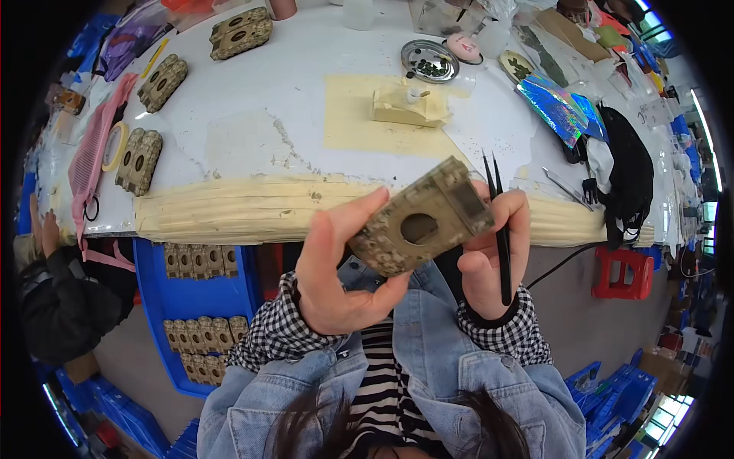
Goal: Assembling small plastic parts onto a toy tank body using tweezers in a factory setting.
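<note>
My left hand (pixel 336 271) grips a camouflage-patterned toy tank hull (pixel 382 243), thumb and fingers around its lower left side. The hull is tilted over the table's front edge, and a round hole shows in its face. Black tweezers (pixel 501 252) are in my right hand (pixel 497 264), their two tips apart and pointing up and away. Fingers of that hand also lie against the hull's right end; whether they press on it I cannot tell. More such hulls (pixel 241 34) lie on the table at the far left.
A tape-covered block (pixel 410 105) stands on yellow tape, near a round metal dish (pixel 430 61) of small dark green parts. Other tweezers (pixel 566 186) lie at right beside a black bag (pixel 628 164). A blue tray (pixel 153 279) holds several hulls. A person (pixel 57 298) sits at left.
</note>
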`<state>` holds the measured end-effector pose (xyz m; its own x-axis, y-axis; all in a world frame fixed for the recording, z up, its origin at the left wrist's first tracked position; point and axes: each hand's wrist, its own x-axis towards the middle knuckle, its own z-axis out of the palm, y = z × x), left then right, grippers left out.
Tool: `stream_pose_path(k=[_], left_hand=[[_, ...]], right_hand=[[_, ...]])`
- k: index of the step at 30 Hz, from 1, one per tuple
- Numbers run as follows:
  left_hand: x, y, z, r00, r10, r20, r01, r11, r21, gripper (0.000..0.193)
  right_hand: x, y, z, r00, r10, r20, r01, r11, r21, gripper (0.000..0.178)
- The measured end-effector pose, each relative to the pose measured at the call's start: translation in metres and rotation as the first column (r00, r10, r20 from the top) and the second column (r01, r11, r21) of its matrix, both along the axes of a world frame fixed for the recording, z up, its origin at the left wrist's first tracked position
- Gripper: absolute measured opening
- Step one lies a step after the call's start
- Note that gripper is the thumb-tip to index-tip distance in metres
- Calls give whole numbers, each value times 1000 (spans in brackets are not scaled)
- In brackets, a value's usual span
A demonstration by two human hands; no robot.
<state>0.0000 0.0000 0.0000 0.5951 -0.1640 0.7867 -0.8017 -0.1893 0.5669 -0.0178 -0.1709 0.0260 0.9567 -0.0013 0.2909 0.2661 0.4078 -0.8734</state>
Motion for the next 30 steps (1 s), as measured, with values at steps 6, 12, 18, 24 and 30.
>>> stream_pose_path(k=[6, 12, 18, 24, 30], left_hand=[[-14, -4, -2, 873, -335, -356, 350, 937, -23, 116], [-16, -7, 8, -321, -887, -331, 166, 291, -942, 104], [-6, -2, -8, -409, -902, -140, 229, 47, -972, 102], [25, -2, -1, -214, -951, 223, 87, -246, -965, 98], [34, -6, -6, -35, -967, 251, -84, -247, -965, 66]], right_hand=[[-8, -11, 4, 995, -94, -24, 93, 995, -24, 42], [-3, -23, 19, 974, 162, -159, -192, 962, -195, 39], [14, -13, 31, 971, 226, -83, -238, 951, -196, 29], [67, -22, 35, 849, -174, 498, 490, 614, -619, 10], [111, -26, 27, 681, -86, 728, 726, 211, -654, 15]])
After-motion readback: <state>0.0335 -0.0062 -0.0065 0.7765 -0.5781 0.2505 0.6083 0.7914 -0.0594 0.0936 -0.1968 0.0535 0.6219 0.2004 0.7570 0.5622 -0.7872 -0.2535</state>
